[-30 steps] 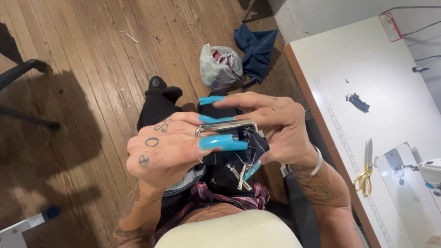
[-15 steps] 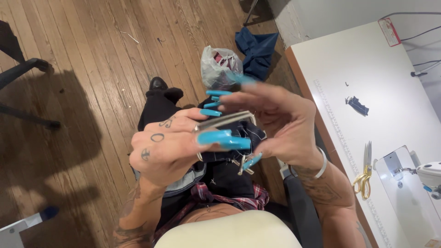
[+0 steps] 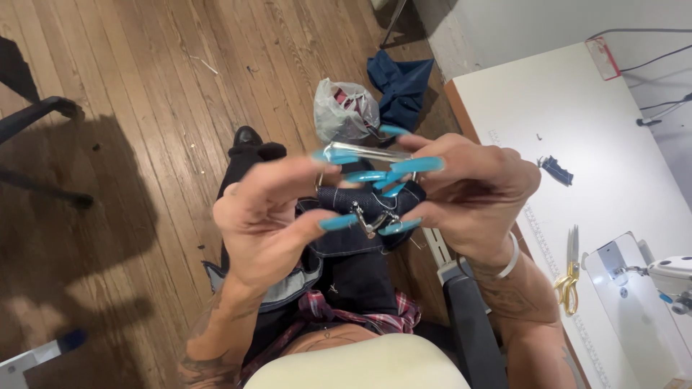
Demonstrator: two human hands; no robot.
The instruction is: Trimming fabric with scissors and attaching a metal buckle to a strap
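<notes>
1. While both hands hover over the lap, the left hand (image 3: 270, 216) pinches a metal buckle (image 3: 364, 155) on dark denim fabric (image 3: 360, 209).
2. The right hand (image 3: 468, 194) pinches the buckle's other end.

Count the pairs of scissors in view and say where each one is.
1. The scissors, with gold handles, lie on the white table at the right, beside the sewing machine. Others may be hidden past the frame's edge or behind the hands.
</notes>
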